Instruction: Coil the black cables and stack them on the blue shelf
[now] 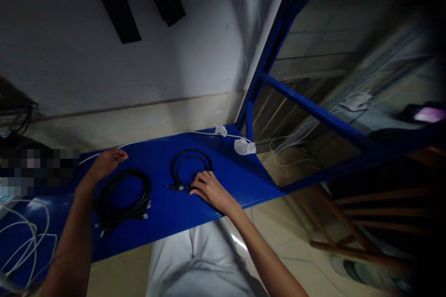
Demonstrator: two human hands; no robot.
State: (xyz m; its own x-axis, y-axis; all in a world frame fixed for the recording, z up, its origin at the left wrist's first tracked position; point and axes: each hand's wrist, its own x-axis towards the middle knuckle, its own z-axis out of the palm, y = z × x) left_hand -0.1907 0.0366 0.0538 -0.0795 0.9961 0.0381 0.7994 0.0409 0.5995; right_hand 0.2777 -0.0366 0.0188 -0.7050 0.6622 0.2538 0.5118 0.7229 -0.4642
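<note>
On the blue tabletop, a coiled black cable lies near the middle. My right hand is at its lower right side, with fingers curled over the loop and closed on it. A larger bundle of coiled black cables with several connectors rests to the left. My left hand is just above and behind that bundle, apart from it; its fingers are partly bent and hold nothing visible.
White cable loops lie at the table's left end. Crumpled white scraps and a white cable are along the back edge. A blue metal frame stands at the right, with a wooden chair beyond it.
</note>
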